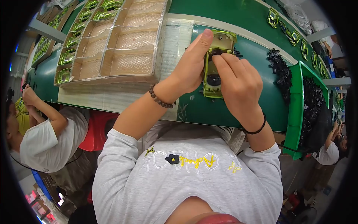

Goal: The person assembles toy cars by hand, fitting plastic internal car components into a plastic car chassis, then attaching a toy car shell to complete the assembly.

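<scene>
A yellow-green toy car body shell [225,36] lies hollow side up over the green work surface, its long side running away from me. My left hand [189,65] holds the shell along its left edge, thumb stretched up by the far end. My right hand [240,80] is closed, its fingertips pressed together on a small black plastic part [215,52] in the middle of the shell. Another black piece [214,80] sits in the shell's near end. Some black parts [237,53] show just behind the shell, partly hidden by my right hand.
To the left stands a compartmented plastic tray [130,72] with green shells [67,56] in its left cells. Loose black parts [279,71] lie at right, beside a green bin [295,112] of more. Green shells [273,18] line the far belt. Other people work at both sides.
</scene>
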`<action>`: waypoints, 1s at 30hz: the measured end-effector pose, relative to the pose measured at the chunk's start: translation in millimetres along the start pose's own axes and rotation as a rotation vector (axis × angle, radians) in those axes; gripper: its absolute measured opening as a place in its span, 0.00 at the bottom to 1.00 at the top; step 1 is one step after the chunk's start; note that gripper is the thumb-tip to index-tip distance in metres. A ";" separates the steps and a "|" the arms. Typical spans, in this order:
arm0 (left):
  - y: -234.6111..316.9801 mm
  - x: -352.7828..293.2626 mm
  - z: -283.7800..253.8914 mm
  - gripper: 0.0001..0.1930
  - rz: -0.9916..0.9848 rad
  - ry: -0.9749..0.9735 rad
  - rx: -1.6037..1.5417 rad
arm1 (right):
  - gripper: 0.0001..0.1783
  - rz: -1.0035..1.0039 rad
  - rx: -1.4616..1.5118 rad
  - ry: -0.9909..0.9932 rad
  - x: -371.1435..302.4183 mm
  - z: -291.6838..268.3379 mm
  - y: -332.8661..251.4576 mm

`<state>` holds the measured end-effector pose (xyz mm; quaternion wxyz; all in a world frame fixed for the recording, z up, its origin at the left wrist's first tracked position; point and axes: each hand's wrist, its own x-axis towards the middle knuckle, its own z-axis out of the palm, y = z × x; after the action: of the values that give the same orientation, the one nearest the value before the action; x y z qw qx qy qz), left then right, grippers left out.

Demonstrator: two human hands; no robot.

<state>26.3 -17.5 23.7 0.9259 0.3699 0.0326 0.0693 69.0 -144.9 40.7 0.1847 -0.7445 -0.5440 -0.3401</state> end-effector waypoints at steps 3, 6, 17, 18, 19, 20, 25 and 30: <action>-1.8 -0.2 -1.8 0.14 0.037 -0.038 0.051 | 0.14 -0.011 -0.059 0.007 -3.1 7.5 1.9; -5.6 -2.3 -3.9 0.14 0.159 0.004 0.218 | 0.14 0.013 -0.104 0.052 -5.0 12.1 0.4; -13.5 -3.7 -3.0 0.15 0.294 0.002 0.256 | 0.14 0.015 -0.106 0.144 -11.5 21.1 1.3; -14.9 -4.4 -3.7 0.15 0.317 0.007 0.222 | 0.13 0.016 -0.091 0.155 -11.4 21.1 1.0; -17.7 -5.3 -3.4 0.15 0.317 0.002 0.227 | 0.13 0.019 -0.094 0.160 -11.3 21.2 0.9; -21.8 -5.9 -2.3 0.15 0.351 0.033 0.256 | 0.13 0.014 -0.083 0.161 -11.3 21.3 1.1; -22.9 -4.7 -3.2 0.13 0.356 0.076 0.289 | 0.13 -0.008 -0.046 0.162 -9.3 25.6 4.9; -19.7 -3.3 -5.0 0.11 0.338 0.144 0.317 | 0.13 -0.044 -0.012 0.173 -10.0 27.1 6.0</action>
<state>24.5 -28.6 6.5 0.8266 0.5051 0.0467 0.2437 81.1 -136.3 15.3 0.2191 -0.7013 -0.5402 -0.4103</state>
